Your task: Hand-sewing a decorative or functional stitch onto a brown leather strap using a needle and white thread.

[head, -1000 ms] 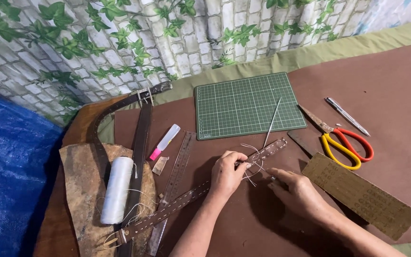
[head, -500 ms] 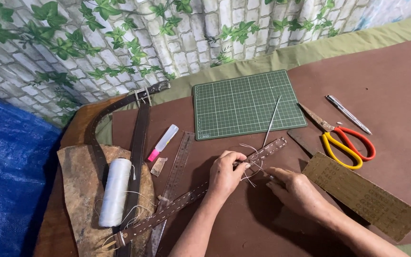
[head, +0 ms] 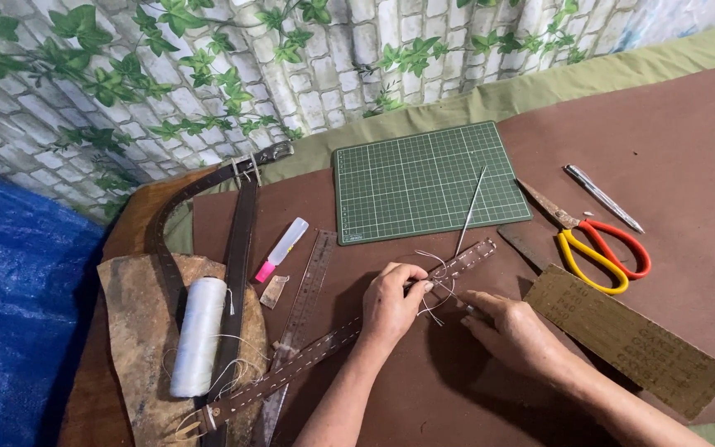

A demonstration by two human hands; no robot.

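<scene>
The left hand (head: 389, 300) rests on a long brown leather strap (head: 337, 339) punched with rows of holes, its fingers (head: 414, 280) curled and pinching the strap's upper part together with a loop of white thread (head: 434, 285). The strap runs slantwise across the brown surface (head: 688, 149), from well below and left of these fingers up to an end just past them on the right. The right hand (head: 516, 333) lies just right of the left one, palm down, its fingers (head: 475, 305) pressed together at the thread close to the strap; whether they grip a needle cannot be told. A thin white strand (head: 471, 207) rises from the strap, between the two hands, onto the green cutting mat (head: 428, 182) that lies above the fingers.

To the right of the right hand's fingers lies a perforated tan strip (head: 631, 339), and above that strip a pair of scissors (head: 593, 240) with one yellow and one red handle, and a silver pen (head: 602, 197). To the left of the left hand's fingers a clear ruler (head: 308, 290) lies under the strap, and near it a white tube with a pink cap (head: 283, 248). Farther left, a spool of white thread (head: 199, 335) lies on a piece of raw leather (head: 138, 331), with a dark belt (head: 237, 248) running upward to its buckle. A blue tarp (head: 18, 323) covers the far left, and a cloth printed with leaves (head: 208, 74) hangs behind.
</scene>
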